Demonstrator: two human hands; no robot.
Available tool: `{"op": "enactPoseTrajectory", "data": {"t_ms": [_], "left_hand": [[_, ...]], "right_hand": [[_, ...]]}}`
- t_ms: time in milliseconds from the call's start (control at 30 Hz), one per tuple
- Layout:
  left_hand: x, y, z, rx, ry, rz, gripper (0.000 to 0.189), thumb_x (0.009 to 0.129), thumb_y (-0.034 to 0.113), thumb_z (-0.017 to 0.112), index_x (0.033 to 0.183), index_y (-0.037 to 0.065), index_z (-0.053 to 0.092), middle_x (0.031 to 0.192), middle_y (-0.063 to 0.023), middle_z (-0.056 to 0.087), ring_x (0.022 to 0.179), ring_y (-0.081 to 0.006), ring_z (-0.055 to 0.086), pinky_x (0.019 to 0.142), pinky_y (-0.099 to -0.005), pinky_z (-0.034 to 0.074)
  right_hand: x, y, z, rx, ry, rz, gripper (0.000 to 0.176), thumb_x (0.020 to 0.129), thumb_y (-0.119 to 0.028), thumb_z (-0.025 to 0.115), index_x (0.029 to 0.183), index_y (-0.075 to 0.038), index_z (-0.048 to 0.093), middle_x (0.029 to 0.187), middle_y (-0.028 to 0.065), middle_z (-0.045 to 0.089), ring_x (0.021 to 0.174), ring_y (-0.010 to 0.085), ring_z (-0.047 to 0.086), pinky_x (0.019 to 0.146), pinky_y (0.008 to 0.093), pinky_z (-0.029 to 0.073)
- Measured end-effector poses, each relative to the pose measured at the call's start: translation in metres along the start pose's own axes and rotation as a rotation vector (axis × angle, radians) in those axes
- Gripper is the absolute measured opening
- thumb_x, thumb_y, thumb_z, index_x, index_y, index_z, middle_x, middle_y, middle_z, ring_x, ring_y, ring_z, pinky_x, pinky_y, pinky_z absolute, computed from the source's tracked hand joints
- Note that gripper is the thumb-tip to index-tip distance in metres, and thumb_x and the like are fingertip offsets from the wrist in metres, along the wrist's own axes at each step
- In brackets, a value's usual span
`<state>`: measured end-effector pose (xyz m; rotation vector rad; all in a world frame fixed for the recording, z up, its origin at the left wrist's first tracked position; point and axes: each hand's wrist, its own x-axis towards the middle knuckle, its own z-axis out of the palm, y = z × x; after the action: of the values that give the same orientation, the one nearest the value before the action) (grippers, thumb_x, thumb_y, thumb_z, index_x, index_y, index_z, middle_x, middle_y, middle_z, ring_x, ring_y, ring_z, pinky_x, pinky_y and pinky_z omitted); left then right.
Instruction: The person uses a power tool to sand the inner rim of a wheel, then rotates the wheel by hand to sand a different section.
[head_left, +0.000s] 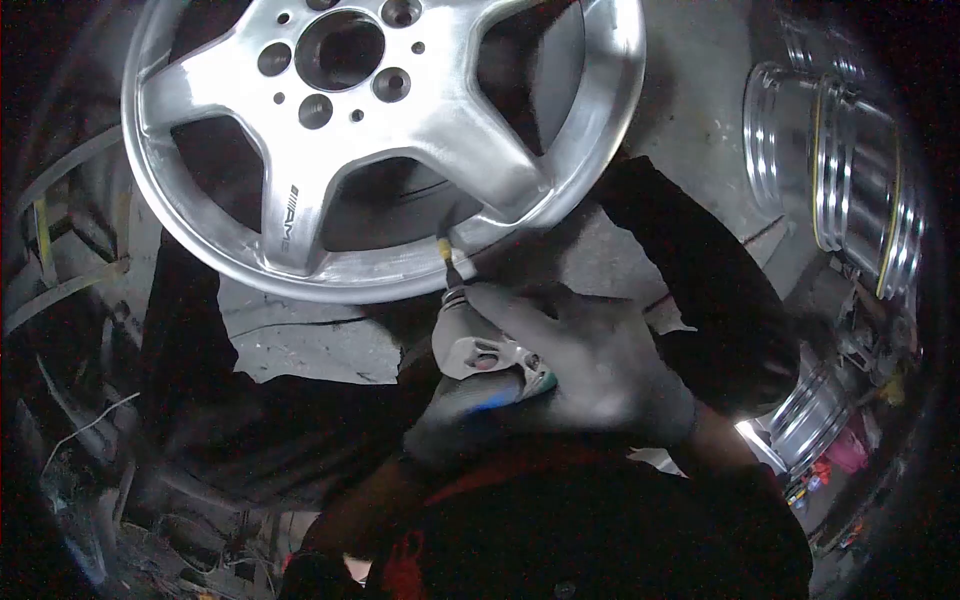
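Observation:
A silver alloy wheel (400, 130) with broad spokes fills the upper part of the view. Both my hands wear grey gloves and are wrapped round a pale handheld rotary tool (468, 335) below the rim. My right hand (590, 365) covers the tool's right side, with a finger along its neck. My left hand (465, 405) grips it from underneath, near a blue patch. The tool's thin shaft ends in a yellowish and dark tip (445, 245) at the inner lip of the wheel, between two spokes. Whether the tip touches the metal cannot be made out.
Several polished rims (835, 165) stand in a row at the right. Another shiny rim (808, 420) lies lower right, near a pink item (850, 447). Metal frames (75, 230) and a thin pale wire (90, 430) are at the left. My dark-clothed legs flank the wheel.

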<state>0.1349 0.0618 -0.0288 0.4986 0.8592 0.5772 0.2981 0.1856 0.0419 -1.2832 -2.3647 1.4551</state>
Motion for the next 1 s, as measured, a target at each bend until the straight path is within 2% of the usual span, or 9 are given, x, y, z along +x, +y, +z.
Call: {"op": "enactPoseTrajectory", "data": {"t_ms": [67, 133, 233, 500, 667, 767, 833, 967, 1000], "left_hand": [[-0.003, -0.005, -0.001, 0.209, -0.052, 0.011, 0.047, 0.09, 0.012, 0.067, 0.133, 0.0, 0.053, 0.127, -0.0111, 0.062, 0.117, -0.0218, 0.062, 0.105, -0.0364, 0.049], [0.0, -0.002, 0.011, -0.939, 0.084, -0.118, 0.049, 0.09, 0.013, 0.066, 0.135, 0.001, 0.051, 0.129, -0.0121, 0.061, 0.118, -0.0236, 0.062, 0.106, -0.0386, 0.049], [0.013, 0.016, 0.02, -1.032, 0.026, -0.14, 0.048, 0.09, 0.012, 0.065, 0.136, 0.001, 0.051, 0.131, -0.013, 0.06, 0.12, -0.0251, 0.061, 0.108, -0.0407, 0.047], [-0.008, -0.001, 0.007, -1.025, 0.085, -0.067, 0.052, 0.089, 0.015, 0.064, 0.136, 0.001, 0.05, 0.127, -0.0126, 0.061, 0.12, -0.0244, 0.06, 0.107, -0.0417, 0.048], [-0.02, 0.009, 0.005, -1.046, 0.189, -0.09, 0.048, 0.088, 0.013, 0.064, 0.133, 0.0, 0.053, 0.121, -0.0119, 0.063, 0.117, -0.0236, 0.062, 0.106, -0.0405, 0.048], [-0.021, 0.006, 0.003, -0.933, 0.211, -0.133, 0.043, 0.089, 0.011, 0.065, 0.129, -0.001, 0.056, 0.119, -0.012, 0.065, 0.115, -0.0241, 0.063, 0.106, -0.0404, 0.049], [-0.011, 0.007, 0.008, -0.395, 0.113, -0.096, 0.041, 0.09, 0.009, 0.065, 0.129, -0.001, 0.056, 0.121, -0.0121, 0.065, 0.115, -0.0239, 0.064, 0.105, -0.0392, 0.05], [0.009, 0.009, 0.021, -0.628, -0.007, -0.009, 0.036, 0.092, 0.008, 0.066, 0.126, -0.001, 0.058, 0.123, -0.0116, 0.064, 0.115, -0.022, 0.064, 0.103, -0.0366, 0.051], [0.015, 0.009, 0.021, -0.684, 0.051, -0.216, 0.034, 0.092, 0.008, 0.066, 0.124, -0.001, 0.06, 0.123, -0.0109, 0.065, 0.115, -0.0211, 0.063, 0.104, -0.0364, 0.05]], "right_hand": [[0.002, -0.001, 0.0, -0.034, -0.114, 0.034, 0.088, 0.068, -0.047, 0.087, 0.139, -0.005, 0.056, 0.105, 0.0219, 0.069, 0.089, 0.0354, 0.072, 0.078, 0.0425, 0.057], [0.001, -0.003, -0.006, -0.06, -0.097, 0.052, 0.087, 0.068, -0.046, 0.087, 0.139, -0.006, 0.056, 0.104, 0.0219, 0.069, 0.088, 0.0355, 0.072, 0.078, 0.0427, 0.057], [-0.002, -0.005, -0.016, -0.093, -0.061, 0.086, 0.087, 0.068, -0.043, 0.087, 0.14, -0.007, 0.055, 0.103, 0.0217, 0.07, 0.088, 0.0351, 0.072, 0.077, 0.043, 0.057], [0.007, -0.009, 0.0, -0.089, -0.129, 0.09, 0.089, 0.064, -0.04, 0.088, 0.142, -0.012, 0.055, 0.104, 0.0192, 0.07, 0.085, 0.0314, 0.072, 0.076, 0.0413, 0.057], [0.013, -0.003, 0.019, -0.037, 0.022, -0.107, 0.085, 0.071, -0.057, 0.08, 0.138, -0.009, 0.057, 0.093, 0.0143, 0.067, 0.076, 0.0311, 0.069, 0.07, 0.0431, 0.056], [0.004, 0.004, 0.019, -0.025, -0.024, -0.073, 0.087, 0.073, -0.061, 0.078, 0.139, -0.008, 0.057, 0.094, 0.0165, 0.067, 0.079, 0.0325, 0.069, 0.071, 0.0439, 0.056], [-0.004, 0.005, 0.009, -0.039, -0.085, 0.003, 0.086, 0.07, -0.054, 0.083, 0.138, -0.006, 0.057, 0.102, 0.0178, 0.068, 0.085, 0.0327, 0.07, 0.076, 0.0428, 0.057], [-0.014, 0.003, -0.009, -0.04, 0.008, 0.066, 0.089, 0.067, -0.047, 0.088, 0.138, -0.003, 0.057, 0.111, 0.0201, 0.069, 0.094, 0.0345, 0.071, 0.082, 0.0435, 0.057], [-0.015, 0.005, -0.009, -0.041, 0.008, 0.065, 0.089, 0.067, -0.047, 0.088, 0.138, -0.003, 0.057, 0.111, 0.0201, 0.069, 0.094, 0.0345, 0.071, 0.082, 0.0435, 0.057]]}}
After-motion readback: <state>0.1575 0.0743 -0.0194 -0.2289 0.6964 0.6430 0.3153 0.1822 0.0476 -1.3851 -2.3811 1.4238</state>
